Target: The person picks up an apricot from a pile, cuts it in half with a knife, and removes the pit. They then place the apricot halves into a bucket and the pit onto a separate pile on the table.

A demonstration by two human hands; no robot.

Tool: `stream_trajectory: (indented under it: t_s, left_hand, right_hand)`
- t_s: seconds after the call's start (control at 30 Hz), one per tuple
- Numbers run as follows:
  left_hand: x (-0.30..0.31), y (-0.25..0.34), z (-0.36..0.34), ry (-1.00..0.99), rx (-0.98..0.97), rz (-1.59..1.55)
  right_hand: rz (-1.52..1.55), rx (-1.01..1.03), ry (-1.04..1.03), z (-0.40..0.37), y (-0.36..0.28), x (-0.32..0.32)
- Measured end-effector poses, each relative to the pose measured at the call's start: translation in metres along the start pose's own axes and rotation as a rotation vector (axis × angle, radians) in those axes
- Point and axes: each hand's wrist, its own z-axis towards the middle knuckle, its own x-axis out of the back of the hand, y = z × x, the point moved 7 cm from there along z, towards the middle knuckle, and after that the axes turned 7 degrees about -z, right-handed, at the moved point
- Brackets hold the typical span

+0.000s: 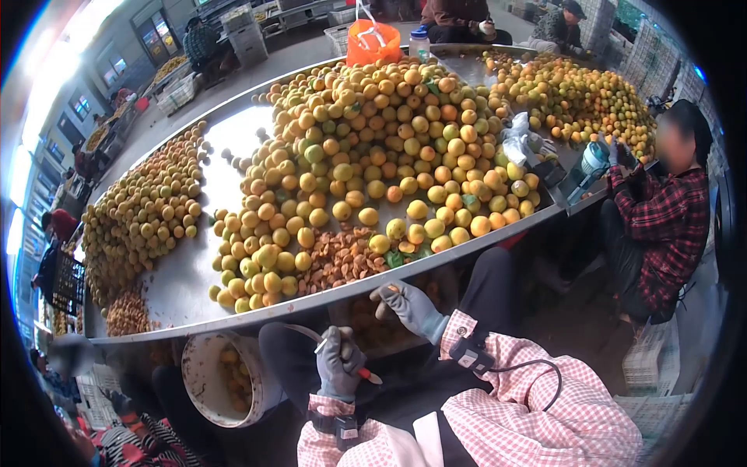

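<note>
My left hand, in a grey glove, is closed around a slim tool with a red and white end; its pale other end sticks out by the thumb. My right hand, gloved too, is just off the table's near rim. Its stained fingers are bent together, and anything between them is too small to make out. Beyond the rim lies a heap of reddish-brown pits. Yellow-orange apricots are piled behind and around the pits.
The metal table curves across in front of me. A white bucket with fruit pieces stands below, left of my knees. An orange bag and a lidded jar are at the far edge. A co-worker in a checked shirt sits at right.
</note>
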Motion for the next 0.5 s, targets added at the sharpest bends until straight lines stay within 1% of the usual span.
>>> stream_trajectory:
  t_s: [0.03,0.1,0.13,0.17,0.23,0.27,0.3,0.37,0.4,0.43,0.5]
  left_hand:
    - [0.006,-0.005,0.003,0.005,0.020,-0.008]
    - [0.009,-0.012,0.006,0.024,0.043,-0.005]
    - [0.010,-0.014,0.008,0.023,0.059,0.010]
    - [0.009,-0.016,0.008,0.026,0.076,0.024]
    - [0.011,-0.019,0.012,0.015,0.105,0.077]
    - [0.012,-0.020,0.014,0.009,0.133,0.130]
    - [0.011,-0.021,0.015,0.009,0.132,0.128]
    - [0.012,-0.024,0.016,0.056,0.181,0.118]
    - [0.012,-0.025,0.016,0.071,0.196,0.132]
    - [0.011,-0.025,0.017,0.072,0.197,0.131]
    - [0.011,-0.027,0.018,0.119,0.228,0.153]
  right_hand:
    - [-0.003,0.006,0.008,0.013,-0.004,0.001]
    - [-0.065,0.185,0.051,0.040,-0.029,0.003]
    - [-0.193,0.171,0.097,0.050,-0.038,0.009]
    - [-0.157,0.132,0.112,0.064,-0.034,0.010]
    - [-0.300,0.059,0.162,0.083,-0.027,0.017]
    - [-0.066,0.027,0.142,0.091,-0.023,0.012]
    - [-0.068,0.028,0.140,0.097,-0.023,0.014]
    - [-1.152,0.122,0.078,0.102,-0.035,0.014]
    - [-1.146,0.291,0.119,0.103,-0.042,0.012]
    - [-1.147,0.289,0.118,0.105,-0.043,0.014]
    - [-1.073,0.520,0.311,0.100,-0.078,0.020]
